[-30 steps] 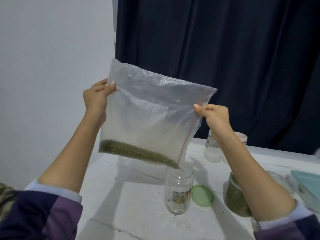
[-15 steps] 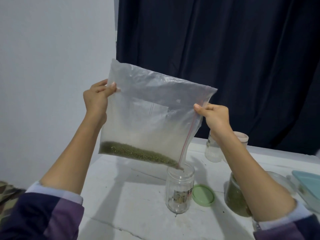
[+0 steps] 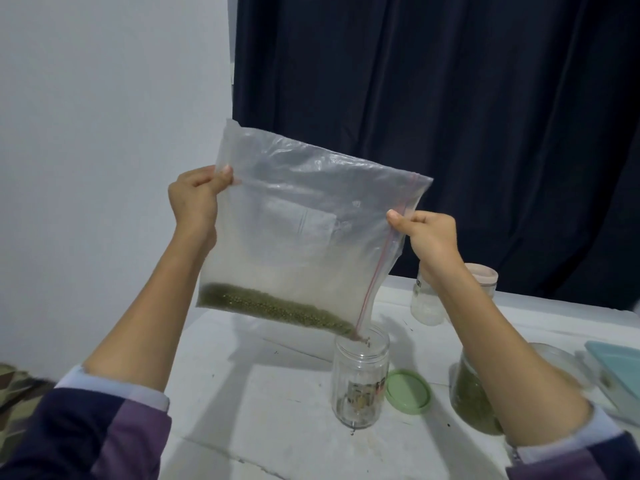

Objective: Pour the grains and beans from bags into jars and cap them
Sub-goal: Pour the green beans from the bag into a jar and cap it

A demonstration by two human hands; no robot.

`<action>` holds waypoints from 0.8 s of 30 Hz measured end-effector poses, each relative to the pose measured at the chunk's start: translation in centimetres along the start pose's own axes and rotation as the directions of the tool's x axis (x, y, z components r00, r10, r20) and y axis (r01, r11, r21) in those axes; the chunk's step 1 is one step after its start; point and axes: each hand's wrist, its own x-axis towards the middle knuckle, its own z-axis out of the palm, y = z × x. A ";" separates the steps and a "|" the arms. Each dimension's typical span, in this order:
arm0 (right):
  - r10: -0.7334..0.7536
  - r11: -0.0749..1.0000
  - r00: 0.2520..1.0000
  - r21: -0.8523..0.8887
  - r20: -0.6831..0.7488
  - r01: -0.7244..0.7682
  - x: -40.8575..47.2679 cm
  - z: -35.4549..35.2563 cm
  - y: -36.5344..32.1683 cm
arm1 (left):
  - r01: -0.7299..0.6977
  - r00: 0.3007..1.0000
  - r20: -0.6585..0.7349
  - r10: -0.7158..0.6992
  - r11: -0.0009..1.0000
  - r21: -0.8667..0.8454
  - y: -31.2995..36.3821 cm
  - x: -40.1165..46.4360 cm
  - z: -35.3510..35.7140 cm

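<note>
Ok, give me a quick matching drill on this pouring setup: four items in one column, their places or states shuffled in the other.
Items:
1. zip bag
2. clear jar
3. green lid
4. jar of green beans

States:
A. lying flat on the table
B. partly hidden behind the right forearm
C. pinched by both hands, tilted
D. upright under the bag's low corner, nearly empty

Pairs: 1-C, 2-D, 3-A, 4-B

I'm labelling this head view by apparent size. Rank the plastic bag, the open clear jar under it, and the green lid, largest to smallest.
1. plastic bag, by far the largest, though it is held nearer the camera.
2. open clear jar.
3. green lid, lying flat beside the jar.
</note>
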 end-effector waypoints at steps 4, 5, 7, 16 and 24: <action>0.013 1.000 1.000 0.005 -0.011 -0.013 -0.1 0.1 0.2 | -0.015 0.999 -0.031 0.015 1.000 0.012 -0.1 0.0 0.2; 0.012 1.000 1.000 0.012 -0.023 -0.012 0.0 0.1 0.3 | -0.017 0.999 -0.033 0.018 1.000 0.017 -0.1 -0.1 0.3; 0.010 1.000 0.999 0.014 -0.031 -0.010 0.1 0.1 0.3 | -0.032 0.999 -0.026 0.032 0.999 0.019 0.0 -0.1 0.5; -0.009 1.000 1.000 0.017 -0.003 0.009 -0.1 0.2 0.1 | -0.036 0.998 -0.057 0.036 0.999 0.014 -0.3 0.3 0.5; -0.008 1.000 1.000 0.017 -0.007 0.009 -0.2 0.2 -0.1 | -0.034 0.995 -0.092 0.034 0.999 0.001 -0.4 0.3 0.5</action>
